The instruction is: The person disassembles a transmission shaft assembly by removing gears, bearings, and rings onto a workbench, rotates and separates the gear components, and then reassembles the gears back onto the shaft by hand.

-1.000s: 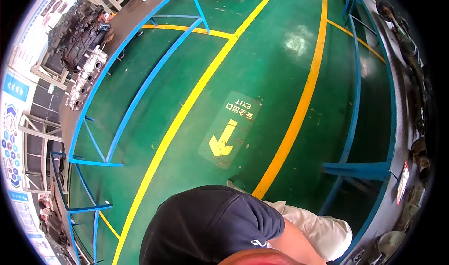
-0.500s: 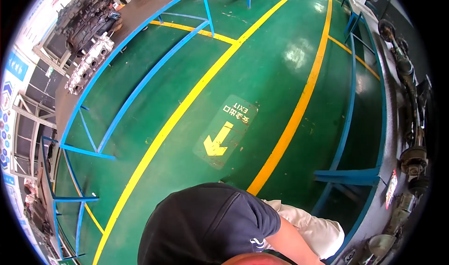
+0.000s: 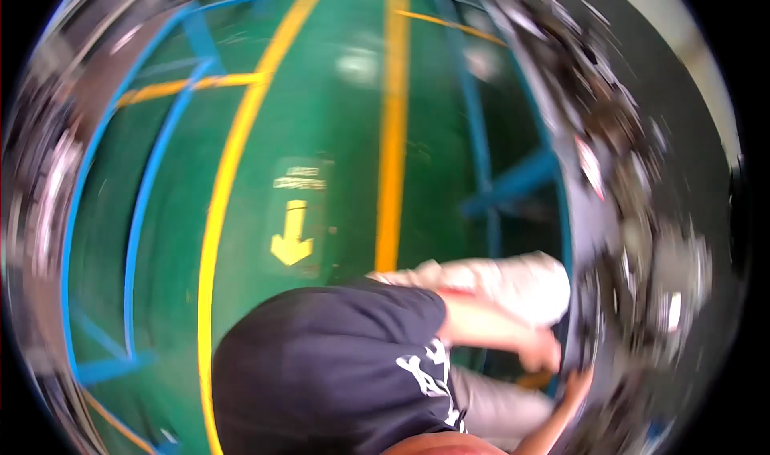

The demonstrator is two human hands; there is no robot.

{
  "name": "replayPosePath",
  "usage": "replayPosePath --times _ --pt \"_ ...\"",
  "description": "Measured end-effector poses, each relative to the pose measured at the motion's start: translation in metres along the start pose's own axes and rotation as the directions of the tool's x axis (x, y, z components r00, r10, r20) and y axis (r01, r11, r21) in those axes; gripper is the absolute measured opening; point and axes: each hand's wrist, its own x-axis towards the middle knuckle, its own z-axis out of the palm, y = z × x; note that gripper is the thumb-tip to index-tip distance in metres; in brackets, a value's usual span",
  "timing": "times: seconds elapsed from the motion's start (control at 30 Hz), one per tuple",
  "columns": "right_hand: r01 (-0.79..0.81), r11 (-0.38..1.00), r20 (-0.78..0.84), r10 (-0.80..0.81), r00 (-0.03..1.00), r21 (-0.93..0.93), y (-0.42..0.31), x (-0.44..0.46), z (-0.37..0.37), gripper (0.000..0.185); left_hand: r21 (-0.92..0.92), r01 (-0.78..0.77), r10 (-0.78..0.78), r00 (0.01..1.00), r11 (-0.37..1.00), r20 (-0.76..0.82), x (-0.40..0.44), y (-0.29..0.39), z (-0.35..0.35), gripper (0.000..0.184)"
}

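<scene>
Both my hands are at the lower right, beside the edge of the grey bench [image 3: 587, 270]. My left hand [image 3: 541, 350] is at the end of the forearm that crosses over light trousers [image 3: 505, 290]. Its fingers are smeared, and whether it holds anything cannot be made out. Just right of it and a little lower, my right hand [image 3: 577, 384] reaches up at the bench edge, near dark parts [image 3: 589, 318]. Its fingers are blurred too. A dark shirt [image 3: 321, 367] with white print fills the bottom centre.
Blurred metal parts [image 3: 634, 294] and a red and white card [image 3: 589, 166] lie along the right bench. Blue frame bars [image 3: 513, 186] stand beneath it. Another blue-edged bench [image 3: 90, 166] stands left. The green floor has yellow lines and an arrow [image 3: 293, 234].
The view has turned, so the floor arrow and benches sit further left. Both hands now show at the right bench edge; before, only part of one arm was visible. The picture is more blurred.
</scene>
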Motion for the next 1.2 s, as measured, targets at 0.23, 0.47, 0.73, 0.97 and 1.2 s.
replayPosePath --times 0.23,0.47,0.73,0.97,1.2 --pt "-0.145 0.977 -0.082 0.134 0.988 -0.157 -0.041 -0.027 -0.02 0.043 -0.038 -0.038 0.043 0.992 0.999 0.115 -0.012 -0.011 0.022 0.044" --pt "-0.176 0.969 -0.084 0.192 0.978 0.176 -0.08 0.006 -0.066 0.047 0.064 -0.135 0.123 0.978 0.989 0.167 0.132 -0.026 -0.082 0.033" --pt "-0.147 0.949 0.007 0.156 0.988 -0.28 -0.09 -0.008 -0.044 0.048 -0.12 0.045 -0.076 0.961 0.992 -0.267 0.206 -0.056 -0.096 0.026" --pt "-0.239 0.963 -0.265 0.2 0.943 -0.127 -0.074 -0.031 -0.049 0.05 -0.262 0.271 -0.264 0.962 0.926 0.064 0.17 -0.107 -0.09 0.035" --pt "-0.497 0.868 -0.49 0.437 0.754 0.009 -0.103 -0.017 -0.106 0.032 0.06 -0.265 0.261 0.963 0.962 0.062 0.183 -0.068 -0.09 0.049"
